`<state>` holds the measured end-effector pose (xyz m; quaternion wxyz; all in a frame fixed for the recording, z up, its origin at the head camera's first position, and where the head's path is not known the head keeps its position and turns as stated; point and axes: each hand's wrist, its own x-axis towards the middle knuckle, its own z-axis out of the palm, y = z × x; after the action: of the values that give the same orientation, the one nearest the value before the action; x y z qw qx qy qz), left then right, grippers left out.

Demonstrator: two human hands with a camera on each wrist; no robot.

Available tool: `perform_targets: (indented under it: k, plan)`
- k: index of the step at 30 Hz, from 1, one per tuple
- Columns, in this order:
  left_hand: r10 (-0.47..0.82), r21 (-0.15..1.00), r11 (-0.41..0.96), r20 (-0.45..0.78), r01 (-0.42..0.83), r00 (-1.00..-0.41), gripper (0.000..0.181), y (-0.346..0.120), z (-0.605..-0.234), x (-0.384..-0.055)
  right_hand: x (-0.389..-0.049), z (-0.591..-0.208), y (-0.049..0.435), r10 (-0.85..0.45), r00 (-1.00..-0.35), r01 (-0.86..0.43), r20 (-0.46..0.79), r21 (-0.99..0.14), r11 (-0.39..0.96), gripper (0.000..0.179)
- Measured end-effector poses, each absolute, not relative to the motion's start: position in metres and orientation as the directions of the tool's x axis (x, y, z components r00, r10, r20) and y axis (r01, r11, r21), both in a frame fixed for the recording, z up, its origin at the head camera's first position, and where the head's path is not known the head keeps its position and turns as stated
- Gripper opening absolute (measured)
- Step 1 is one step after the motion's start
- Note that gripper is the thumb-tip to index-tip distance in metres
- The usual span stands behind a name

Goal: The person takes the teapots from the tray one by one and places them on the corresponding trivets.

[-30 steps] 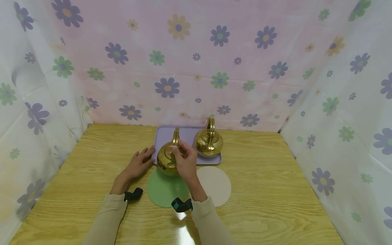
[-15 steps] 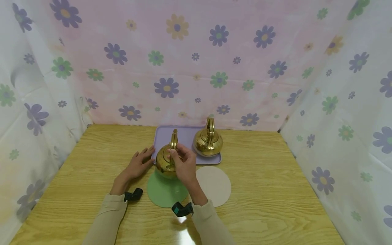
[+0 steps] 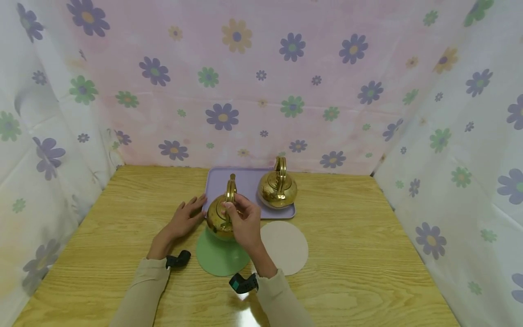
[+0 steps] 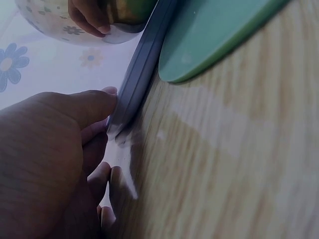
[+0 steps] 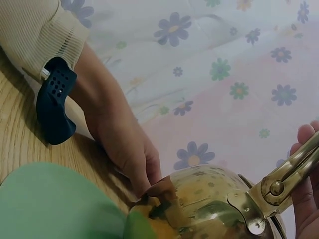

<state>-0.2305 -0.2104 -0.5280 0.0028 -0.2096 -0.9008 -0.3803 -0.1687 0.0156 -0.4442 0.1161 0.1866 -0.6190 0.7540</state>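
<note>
My right hand (image 3: 247,222) grips the upright handle of a shiny gold kettle (image 3: 215,219), thumb on the near side. The kettle's body overlaps the tray's front left part and the far part of a round green mat (image 3: 222,261). My left hand (image 3: 185,220) lies with fingers extended at the left end of a lilac tray (image 3: 247,178). In the left wrist view, its thumb touches the tray's rim (image 4: 137,74). The right wrist view shows the kettle's riveted handle joint (image 5: 244,204) close up. A second gold kettle (image 3: 275,193) stands on the tray's right side.
A round beige mat (image 3: 288,250) lies right of the green one on the wood-grain table (image 3: 347,250). Flowered cloth (image 3: 261,91) walls in the back and both sides. Each wrist wears a dark camera mount (image 3: 178,260).
My right hand has brought the gold kettle slightly toward me and left, farther over the green mat. The left hand, tray and second kettle keep their places.
</note>
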Motion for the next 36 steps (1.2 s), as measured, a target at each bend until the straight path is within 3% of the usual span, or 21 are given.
perform_targets:
  k: [26, 36]
  plan:
    - [0.365, 0.699, 0.607, 0.176, 0.377, -0.914, 0.055, -0.212, -0.533, -0.232, -0.151, -0.444, 0.017, -0.090, -0.918, -0.352, 0.386, -0.897, -0.267, 0.027]
    - [0.364, 0.706, 0.607, 0.161, 0.365, -0.917, 0.055, -0.211, -0.535, -0.234, -0.143, -0.447, 0.016, -0.098, -0.920, -0.349, 0.379, -0.909, -0.229, 0.026]
